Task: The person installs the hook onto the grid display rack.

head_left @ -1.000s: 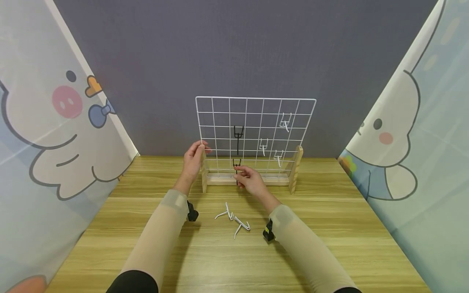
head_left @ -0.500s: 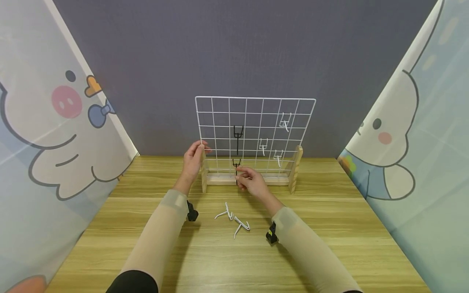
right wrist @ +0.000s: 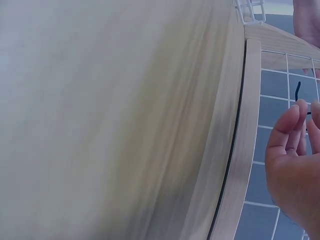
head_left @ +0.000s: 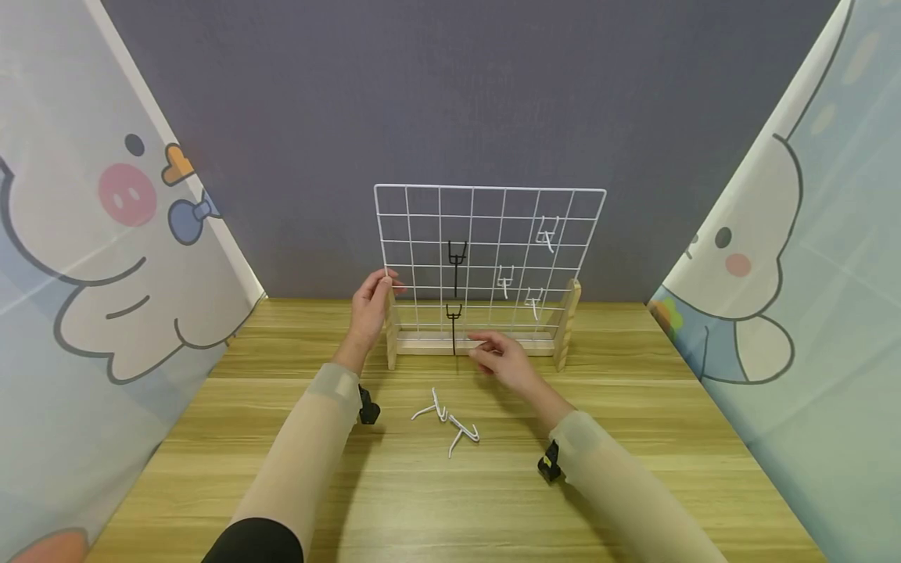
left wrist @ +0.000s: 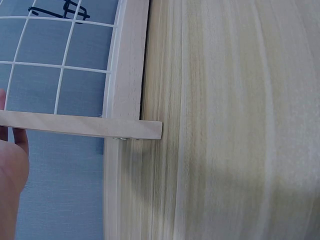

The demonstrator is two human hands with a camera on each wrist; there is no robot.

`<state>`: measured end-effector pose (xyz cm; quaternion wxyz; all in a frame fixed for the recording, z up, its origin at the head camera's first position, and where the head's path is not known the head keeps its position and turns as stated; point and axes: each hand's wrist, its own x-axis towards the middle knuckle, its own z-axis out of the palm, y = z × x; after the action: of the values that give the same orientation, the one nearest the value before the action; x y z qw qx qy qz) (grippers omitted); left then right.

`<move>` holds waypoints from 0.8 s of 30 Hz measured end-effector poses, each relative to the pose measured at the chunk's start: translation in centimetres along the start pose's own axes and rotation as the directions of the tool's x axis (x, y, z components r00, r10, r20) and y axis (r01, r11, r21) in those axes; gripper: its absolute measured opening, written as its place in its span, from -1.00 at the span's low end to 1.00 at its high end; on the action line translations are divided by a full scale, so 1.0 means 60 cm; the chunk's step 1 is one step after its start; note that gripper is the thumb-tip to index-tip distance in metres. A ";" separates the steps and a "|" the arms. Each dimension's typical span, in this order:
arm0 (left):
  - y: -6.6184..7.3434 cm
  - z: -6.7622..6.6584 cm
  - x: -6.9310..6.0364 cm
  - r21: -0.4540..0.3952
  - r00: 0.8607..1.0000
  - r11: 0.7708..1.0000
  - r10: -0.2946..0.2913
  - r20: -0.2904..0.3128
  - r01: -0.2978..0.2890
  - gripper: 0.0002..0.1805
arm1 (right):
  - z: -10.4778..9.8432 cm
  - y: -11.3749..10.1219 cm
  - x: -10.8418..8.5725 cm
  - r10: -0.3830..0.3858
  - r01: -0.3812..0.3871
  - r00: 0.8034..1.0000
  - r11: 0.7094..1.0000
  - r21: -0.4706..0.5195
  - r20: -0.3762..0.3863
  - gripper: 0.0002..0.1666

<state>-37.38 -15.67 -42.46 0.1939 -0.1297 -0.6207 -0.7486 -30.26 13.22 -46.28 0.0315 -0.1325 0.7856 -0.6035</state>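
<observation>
Your right hand [head_left: 503, 360] is drawing away from the lower black hook [head_left: 454, 332], its loosely bent fingers holding nothing; the hook is hanging unaided low on the white grid [head_left: 490, 188], so it is probably sitting securely. Its long stem is running straight down the head view, tip lowest. Your left hand [head_left: 368, 311] is gripping the left wooden post [head_left: 392, 338].

left fingers [left wrist: 21, 138] on wooden upright [left wrist: 75, 124] | white grid [left wrist: 31, 64] | black hook [left wrist: 50, 14] upper left | tabletop [left wrist: 230, 120] right
</observation>
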 end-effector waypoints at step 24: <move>-0.002 0.000 0.003 0.003 1.000 1.000 -0.002 0.003 0.002 -0.63 | -0.029 0.003 -0.092 0.081 -0.047 0.946 0.992 -0.114 0.315 -0.56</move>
<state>-37.57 -15.70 -42.49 0.1922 -0.1299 -0.6221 -0.7477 -25.32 16.26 -46.57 0.1704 -0.2042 0.8047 -0.5307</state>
